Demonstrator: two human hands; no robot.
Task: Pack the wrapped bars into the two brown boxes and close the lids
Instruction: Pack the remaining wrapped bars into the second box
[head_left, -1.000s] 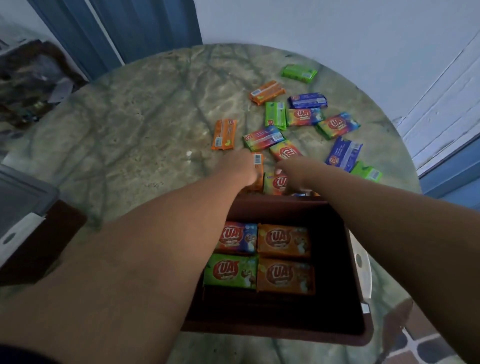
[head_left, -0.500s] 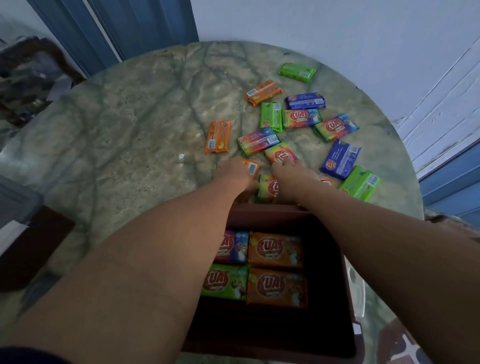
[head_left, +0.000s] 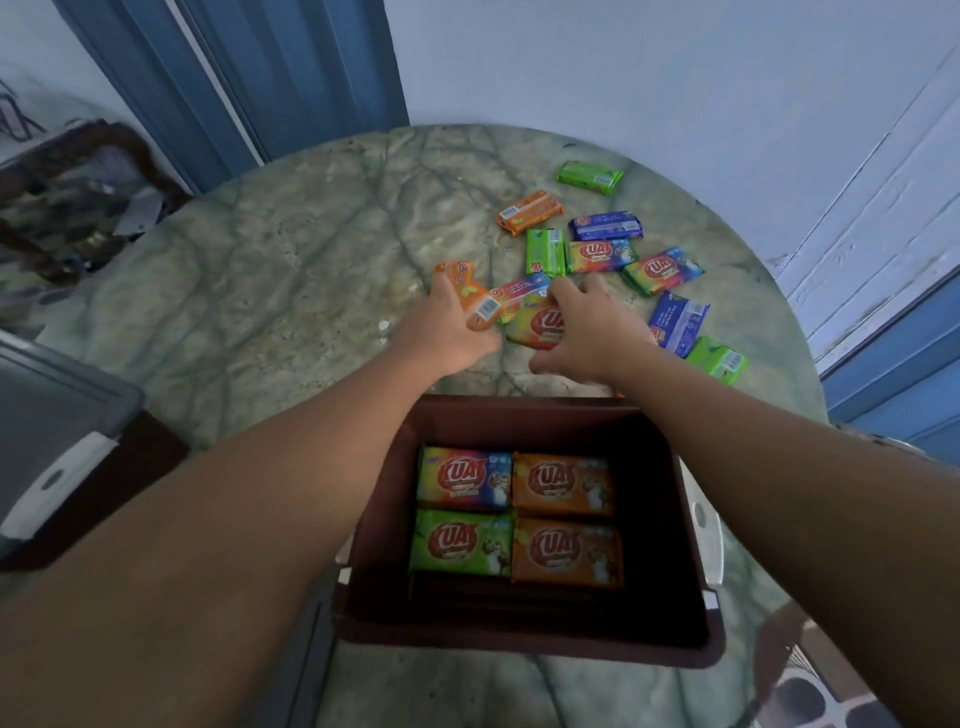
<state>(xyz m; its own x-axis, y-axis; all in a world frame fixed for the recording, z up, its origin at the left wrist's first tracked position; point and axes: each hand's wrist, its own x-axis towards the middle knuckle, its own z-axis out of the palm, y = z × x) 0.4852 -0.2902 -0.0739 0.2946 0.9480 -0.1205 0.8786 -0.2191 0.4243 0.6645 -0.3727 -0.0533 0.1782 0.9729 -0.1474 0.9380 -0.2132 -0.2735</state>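
Packing in progress: four bars boxed, roughly a dozen lying loose on the desk.

Marble-patterned round desk (head_left: 270, 291) is carrying everything. Open brown box (head_left: 670, 519) is sitting at the near edge, holding four wrapped bars (head_left: 514, 514) lying flat, two by two; a second container with a grey lid (head_left: 57, 410) is showing at far left, only partly in view. Loose wrapped bars (head_left: 597, 254) are lying scattered beyond the box, several touching. Left hand (head_left: 447, 332) is gripping an orange bar (head_left: 475, 299). Right hand (head_left: 592, 327) is curling over a rainbow bar (head_left: 540, 325), grip not yet certain. Bars are looking light and slim, their glossy film probably slippery; pinching across the long edges seems the safest hold.
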